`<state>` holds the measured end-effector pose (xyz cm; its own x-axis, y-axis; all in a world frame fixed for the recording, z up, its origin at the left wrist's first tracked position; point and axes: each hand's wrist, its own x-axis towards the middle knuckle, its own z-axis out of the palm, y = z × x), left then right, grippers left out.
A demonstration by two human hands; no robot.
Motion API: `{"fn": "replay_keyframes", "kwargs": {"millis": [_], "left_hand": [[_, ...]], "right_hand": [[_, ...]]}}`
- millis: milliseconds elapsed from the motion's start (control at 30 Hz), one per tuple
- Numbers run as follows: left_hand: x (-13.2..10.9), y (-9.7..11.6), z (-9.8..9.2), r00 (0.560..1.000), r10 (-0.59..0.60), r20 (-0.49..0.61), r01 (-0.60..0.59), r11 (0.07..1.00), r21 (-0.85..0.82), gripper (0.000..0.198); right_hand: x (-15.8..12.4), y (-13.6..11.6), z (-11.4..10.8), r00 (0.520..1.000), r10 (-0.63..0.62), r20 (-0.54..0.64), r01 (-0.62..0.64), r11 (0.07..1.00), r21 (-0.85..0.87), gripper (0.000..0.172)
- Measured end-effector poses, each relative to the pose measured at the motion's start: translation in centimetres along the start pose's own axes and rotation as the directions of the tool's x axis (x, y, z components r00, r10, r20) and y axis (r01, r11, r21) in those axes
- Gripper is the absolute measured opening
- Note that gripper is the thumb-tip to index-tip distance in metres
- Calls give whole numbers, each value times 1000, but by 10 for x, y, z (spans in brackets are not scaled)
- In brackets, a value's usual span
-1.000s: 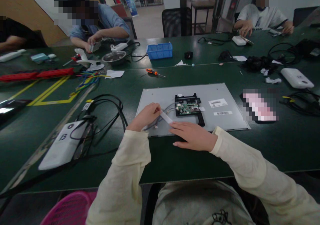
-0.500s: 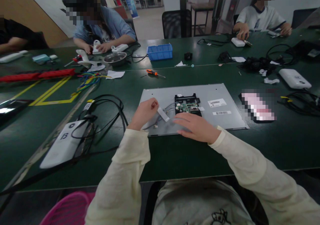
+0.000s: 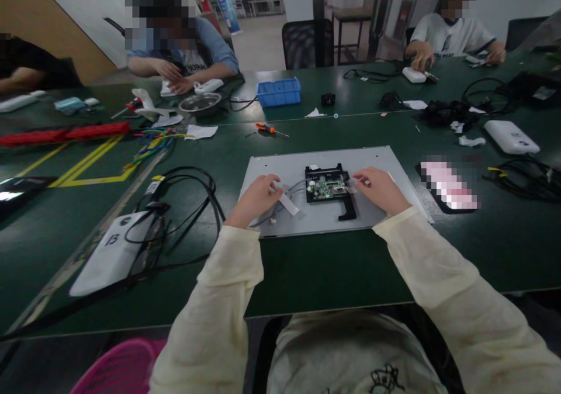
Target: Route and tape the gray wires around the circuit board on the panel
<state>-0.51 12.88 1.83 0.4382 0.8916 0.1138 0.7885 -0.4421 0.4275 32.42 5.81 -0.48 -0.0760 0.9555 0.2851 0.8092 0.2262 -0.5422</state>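
Observation:
A thin grey metal panel [image 3: 302, 221] lies flat on the green table in front of me. On its middle sits a green circuit board [image 3: 326, 188] in a black bracket [image 3: 348, 211]. My left hand [image 3: 259, 198] is over the panel's left part, fingers pinched at the upper end of a white strip [image 3: 289, 204]. Grey cables [image 3: 298, 187] run beside that strip to the board. At the board's right edge, my right hand [image 3: 379, 188] has its fingertips closed at a small pale tab [image 3: 352, 188]; the contact is partly hidden.
Left of the panel lie a white power bank [image 3: 109, 253] and black cables [image 3: 210, 186]. A phone [image 3: 447, 186] lies to the right. Beyond the panel are an orange screwdriver [image 3: 266, 128], a blue bin [image 3: 279, 92] and a metal bowl [image 3: 200, 103]. Co-workers sit across the table.
My right hand has moved right and away from me, from the board's near side to its right edge, uncovering the bracket's lower arm. My left hand stays almost in place with the strip.

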Motion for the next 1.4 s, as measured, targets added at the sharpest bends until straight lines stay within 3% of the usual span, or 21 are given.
{"fn": "replay_keyframes", "kwargs": {"millis": [267, 400, 600, 800, 900, 1033, 1167, 1267, 1400], "left_hand": [[-1, 7, -4, 997, -31, 70, 28, 998, 50, 18], [-1, 8, -7, 999, -42, 16, 40, 996, 81, 19], [-6, 12, -19, 961, -154, -230, 233, 897, 375, 26], [-9, 8, -17, 951, -214, -225, 292, 862, 415, 27], [-10, 11, -14, 943, -243, -228, 319, 856, 407, 28], [-10, 18, -9, 944, -166, -284, 264, 899, 350, 33], [-4, 27, 2, 959, -28, -281, 106, 958, 265, 33], [3, 39, 11, 967, 54, -251, -15, 988, 155, 28], [23, 58, 22, 972, 137, -194, -131, 991, 41, 23]], "right_hand": [[-2, 3, -2, 991, 27, 129, -38, 995, 88, 22], [-2, 4, 0, 989, 3, 150, -15, 997, 78, 21], [-3, 1, 2, 996, 6, 90, -12, 998, 68, 8], [-2, 10, -9, 987, 160, -5, -160, 987, 22, 9], [-4, 17, -17, 970, 236, -65, -242, 963, -122, 13], [-9, 20, -20, 962, 247, -118, -271, 917, -293, 23], [-7, 8, -13, 976, 116, -184, -157, 962, -223, 30], [-5, -13, -1, 978, -121, -172, 107, 990, -86, 29], [-8, -39, 16, 907, -422, -20, 422, 906, 31, 30]]}}
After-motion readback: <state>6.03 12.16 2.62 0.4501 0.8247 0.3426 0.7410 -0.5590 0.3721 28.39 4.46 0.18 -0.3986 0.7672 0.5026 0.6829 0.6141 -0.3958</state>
